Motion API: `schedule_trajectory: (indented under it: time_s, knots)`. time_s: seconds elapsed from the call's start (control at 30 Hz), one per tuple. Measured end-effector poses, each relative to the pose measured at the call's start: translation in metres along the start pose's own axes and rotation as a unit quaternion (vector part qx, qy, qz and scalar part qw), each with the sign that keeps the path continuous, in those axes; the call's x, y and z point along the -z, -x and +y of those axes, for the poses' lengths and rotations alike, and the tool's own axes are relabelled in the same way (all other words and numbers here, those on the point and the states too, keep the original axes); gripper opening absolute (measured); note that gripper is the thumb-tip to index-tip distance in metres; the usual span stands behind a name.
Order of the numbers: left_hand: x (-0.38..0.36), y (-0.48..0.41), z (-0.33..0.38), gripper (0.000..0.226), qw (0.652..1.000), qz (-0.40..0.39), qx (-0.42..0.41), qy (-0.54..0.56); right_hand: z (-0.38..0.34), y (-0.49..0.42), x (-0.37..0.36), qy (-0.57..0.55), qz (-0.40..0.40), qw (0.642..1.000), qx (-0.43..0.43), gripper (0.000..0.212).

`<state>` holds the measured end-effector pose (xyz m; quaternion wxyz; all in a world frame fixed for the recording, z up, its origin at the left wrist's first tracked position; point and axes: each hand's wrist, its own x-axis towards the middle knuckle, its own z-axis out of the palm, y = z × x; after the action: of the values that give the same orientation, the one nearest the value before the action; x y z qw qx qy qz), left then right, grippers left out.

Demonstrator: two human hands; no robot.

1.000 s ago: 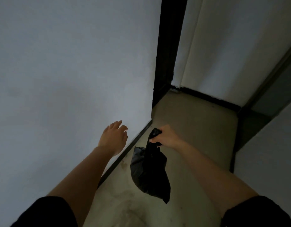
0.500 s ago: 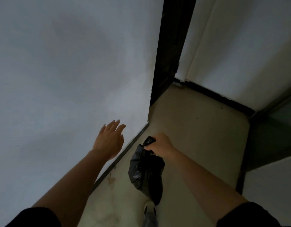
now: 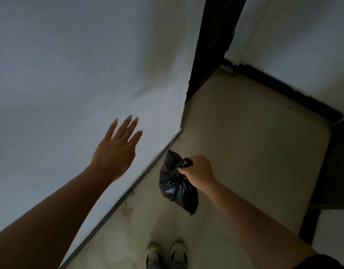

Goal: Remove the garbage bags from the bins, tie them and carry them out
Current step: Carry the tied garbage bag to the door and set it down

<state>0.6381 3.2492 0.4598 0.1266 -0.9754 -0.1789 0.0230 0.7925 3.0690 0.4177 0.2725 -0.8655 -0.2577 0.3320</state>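
Note:
A small black garbage bag [image 3: 176, 188] hangs above the floor, its neck gathered into a knot. My right hand [image 3: 198, 171] grips that knotted neck in a fist. My left hand [image 3: 116, 150] is stretched forward with its fingers straight and spread, held against or just in front of the white wall on the left; I cannot tell whether it touches. It holds nothing.
A white wall [image 3: 70, 84] with a dark baseboard runs along my left. Ahead is a dark door frame [image 3: 210, 45] and another white wall [image 3: 303, 45]. The beige floor [image 3: 254, 152] is stained. My two shoes [image 3: 165, 255] show at the bottom. A dark doorway stands right.
My left hand has risen and its fingers have straightened and spread. The bag has swung back nearer my body. The view has tilted down, bringing both shoes into sight.

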Motion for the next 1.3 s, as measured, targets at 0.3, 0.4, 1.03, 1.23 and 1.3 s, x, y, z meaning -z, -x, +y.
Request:
schedule_trajectory:
  time_s: [0.3,0.4,1.03,1.23,1.3]
  knots:
    - [-0.108,-0.051,-0.019,0.063,0.993,0.001,-0.062,-0.100,0.062,-0.102,-0.072,-0.044,0.037,0.995,-0.079,0.039]
    - [-0.123,-0.051,-0.022,0.059,0.986,0.052,-0.076,-0.136,0.068,-0.122,-0.088,-0.050,0.024,0.995,-0.089,0.033]
    - [-0.162,-0.056,-0.029,0.049,0.949,0.116,-0.121,-0.267,0.066,-0.207,-0.178,-0.176,0.094,0.957,-0.213,0.027]
    - [-0.159,-0.055,-0.029,0.050,0.949,0.110,-0.122,-0.268,0.059,-0.205,-0.187,-0.167,0.116,0.964,-0.172,0.036]
    - [-0.159,-0.055,-0.029,0.049,0.947,0.098,-0.125,-0.280,0.059,-0.203,-0.186,-0.188,0.062,0.966,-0.164,0.021]
